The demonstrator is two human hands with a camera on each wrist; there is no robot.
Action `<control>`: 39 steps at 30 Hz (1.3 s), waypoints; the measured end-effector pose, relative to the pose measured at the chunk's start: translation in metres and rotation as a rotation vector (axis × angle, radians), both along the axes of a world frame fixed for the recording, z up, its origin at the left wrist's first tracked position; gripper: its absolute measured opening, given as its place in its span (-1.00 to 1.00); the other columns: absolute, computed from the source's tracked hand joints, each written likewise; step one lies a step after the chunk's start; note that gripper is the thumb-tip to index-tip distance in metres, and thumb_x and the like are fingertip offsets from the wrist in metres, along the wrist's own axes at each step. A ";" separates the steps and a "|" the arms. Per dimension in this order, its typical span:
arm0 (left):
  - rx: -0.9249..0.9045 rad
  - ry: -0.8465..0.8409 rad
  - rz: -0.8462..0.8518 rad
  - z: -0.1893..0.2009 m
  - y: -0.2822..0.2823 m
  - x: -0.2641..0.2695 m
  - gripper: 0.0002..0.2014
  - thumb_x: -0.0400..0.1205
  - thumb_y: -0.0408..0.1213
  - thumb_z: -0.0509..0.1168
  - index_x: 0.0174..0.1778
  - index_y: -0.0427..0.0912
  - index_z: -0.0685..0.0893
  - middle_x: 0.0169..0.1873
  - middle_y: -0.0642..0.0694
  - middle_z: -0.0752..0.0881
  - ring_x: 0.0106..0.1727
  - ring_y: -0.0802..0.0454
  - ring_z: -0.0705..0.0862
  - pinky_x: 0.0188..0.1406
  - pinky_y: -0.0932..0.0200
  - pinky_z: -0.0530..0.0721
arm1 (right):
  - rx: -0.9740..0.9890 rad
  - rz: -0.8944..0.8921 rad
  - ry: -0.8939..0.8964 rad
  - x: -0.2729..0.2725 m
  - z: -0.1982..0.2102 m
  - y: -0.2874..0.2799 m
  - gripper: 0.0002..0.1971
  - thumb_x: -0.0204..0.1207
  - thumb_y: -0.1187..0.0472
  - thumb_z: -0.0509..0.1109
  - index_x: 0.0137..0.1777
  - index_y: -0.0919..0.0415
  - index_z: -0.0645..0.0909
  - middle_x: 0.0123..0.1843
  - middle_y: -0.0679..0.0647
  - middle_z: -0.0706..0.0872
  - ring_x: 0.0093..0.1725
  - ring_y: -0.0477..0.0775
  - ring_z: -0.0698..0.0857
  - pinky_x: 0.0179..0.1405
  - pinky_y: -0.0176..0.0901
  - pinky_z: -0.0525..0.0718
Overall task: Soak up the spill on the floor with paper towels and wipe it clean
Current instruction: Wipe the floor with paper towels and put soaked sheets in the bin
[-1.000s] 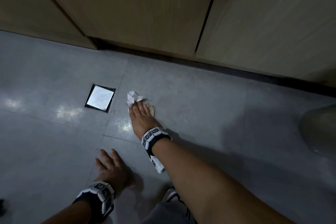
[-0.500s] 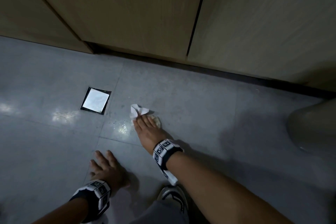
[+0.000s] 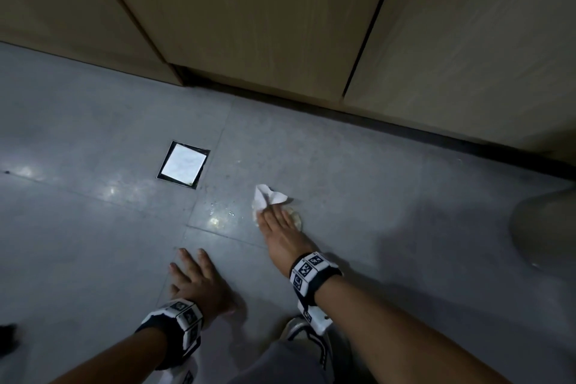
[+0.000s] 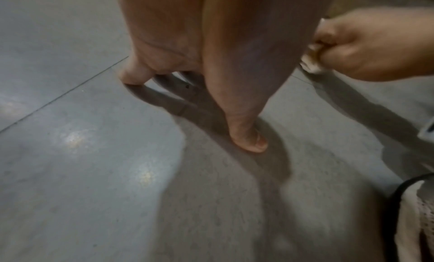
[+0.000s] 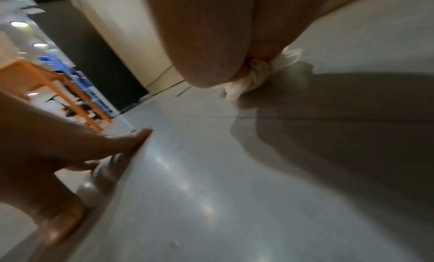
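Paper towel (image 3: 270, 200): crumpled white wad on the grey floor (image 3: 389, 227), to the right of the square metal drain cover (image 3: 183, 164) and well apart from it. One corner sticks out past my fingertips; the rest is under my right hand.
Right hand (image 3: 280, 229): it lies on top of the towel and presses it to the floor. In the head view my fingers (image 3: 274, 212) look straight and close together; in the left wrist view the thumb and fingers seem to bunch the paper. I cannot tell which is true.
Spill: small shiny wet drops (image 3: 219, 216) on the tile, just left of the towel, between it and the drain cover.
Left hand (image 3: 199, 282): flat on the floor, nearer to my body, holding nothing. Fingers spread, the tips touching the tile.
Cabinets (image 3: 265, 25): light wooden doors behind the towel, with a dark gap at the bottom.
Shoe (image 3: 307, 335): white and black, below my right wrist.
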State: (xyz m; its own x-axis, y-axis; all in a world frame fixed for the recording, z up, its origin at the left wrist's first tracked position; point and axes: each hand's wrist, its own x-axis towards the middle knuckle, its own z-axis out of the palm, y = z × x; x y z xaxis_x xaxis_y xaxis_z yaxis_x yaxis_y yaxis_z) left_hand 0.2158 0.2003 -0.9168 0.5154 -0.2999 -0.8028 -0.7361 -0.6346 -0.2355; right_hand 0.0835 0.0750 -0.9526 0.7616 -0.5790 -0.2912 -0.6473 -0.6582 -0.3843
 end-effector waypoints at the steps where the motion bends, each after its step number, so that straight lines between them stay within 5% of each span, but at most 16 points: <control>1: -0.002 0.000 -0.007 -0.002 0.001 0.001 0.40 0.38 0.29 0.51 0.68 -0.24 -0.44 0.59 -0.47 -0.52 0.66 -0.55 -0.32 0.65 -0.34 0.05 | -0.010 0.049 -0.005 0.010 0.003 0.001 -0.26 0.45 0.33 -0.32 0.63 0.37 0.29 0.62 0.35 0.35 0.62 0.37 0.33 0.64 0.20 0.22; 5: -0.004 0.007 0.003 -0.009 0.003 0.004 0.42 0.35 0.30 0.51 0.67 -0.25 -0.45 0.57 -0.48 -0.55 0.64 -0.58 -0.35 0.64 -0.38 0.05 | 0.019 0.211 0.039 0.032 -0.004 0.007 -0.15 0.39 0.22 -0.54 0.69 0.37 0.07 0.71 0.33 0.14 0.71 0.37 -0.01 0.65 0.12 -0.27; 10: 0.005 0.053 0.038 -0.013 0.004 0.007 0.41 0.37 0.24 0.52 0.65 -0.22 -0.51 0.49 -0.44 -0.67 0.61 -0.57 -0.45 0.65 -0.42 -0.03 | 0.022 0.292 0.035 0.061 0.021 -0.003 -0.22 0.44 0.26 -0.46 0.70 0.34 0.04 0.75 0.28 -0.12 0.73 0.26 -0.07 0.69 0.07 -0.21; 15: 0.008 0.076 0.031 -0.010 0.006 0.009 0.40 0.41 0.29 0.48 0.62 -0.26 -0.54 0.44 -0.46 -0.69 0.59 -0.59 -0.46 0.65 -0.44 -0.04 | 0.004 0.358 0.078 0.094 0.002 0.001 -0.32 0.54 0.26 -0.31 0.71 0.33 0.00 0.72 0.27 0.11 0.72 0.29 -0.02 0.67 0.10 -0.20; 19: 0.013 0.092 0.033 -0.003 0.004 0.008 0.38 0.43 0.27 0.48 0.63 -0.25 -0.53 0.45 -0.46 -0.68 0.60 -0.58 -0.45 0.66 -0.43 -0.04 | -0.007 0.337 0.065 0.099 0.005 -0.012 -0.45 0.70 0.32 -0.07 0.70 0.32 0.04 0.75 0.26 -0.01 0.72 0.27 -0.03 0.69 0.13 -0.09; 33: -0.007 0.025 0.010 -0.006 0.006 0.007 0.38 0.38 0.28 0.49 0.67 -0.20 -0.47 0.58 -0.43 -0.56 0.64 -0.55 -0.38 0.66 -0.37 0.04 | 0.012 0.258 0.147 0.068 0.001 -0.051 -0.37 0.59 0.27 -0.19 0.71 0.27 0.04 0.71 0.21 0.16 0.70 0.25 0.04 0.68 0.10 -0.07; 36: -0.015 -0.009 -0.030 -0.002 0.007 0.006 0.36 0.40 0.31 0.47 0.68 -0.22 -0.44 0.60 -0.45 -0.50 0.66 -0.55 -0.33 0.65 -0.32 0.07 | 0.020 0.131 0.078 0.060 0.020 -0.052 -0.30 0.50 0.28 -0.33 0.70 0.29 0.06 0.72 0.23 0.10 0.70 0.28 0.05 0.67 0.14 -0.03; 39: -0.005 -0.040 -0.081 0.001 0.007 0.004 0.38 0.39 0.39 0.43 0.68 -0.26 -0.43 0.62 -0.51 -0.44 0.67 -0.57 -0.25 0.64 -0.30 0.08 | 0.033 0.007 0.081 0.011 0.027 -0.047 -0.35 0.57 0.34 -0.28 0.71 0.30 0.01 0.75 0.22 0.02 0.71 0.28 -0.01 0.69 0.13 -0.12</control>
State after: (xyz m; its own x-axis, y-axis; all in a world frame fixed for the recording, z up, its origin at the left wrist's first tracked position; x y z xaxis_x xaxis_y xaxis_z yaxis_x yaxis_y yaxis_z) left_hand 0.2193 0.2074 -0.9162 0.5213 -0.3460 -0.7801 -0.7749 -0.5748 -0.2628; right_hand 0.0950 0.0283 -0.9255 0.7389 -0.5624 -0.3711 -0.6724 -0.6508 -0.3527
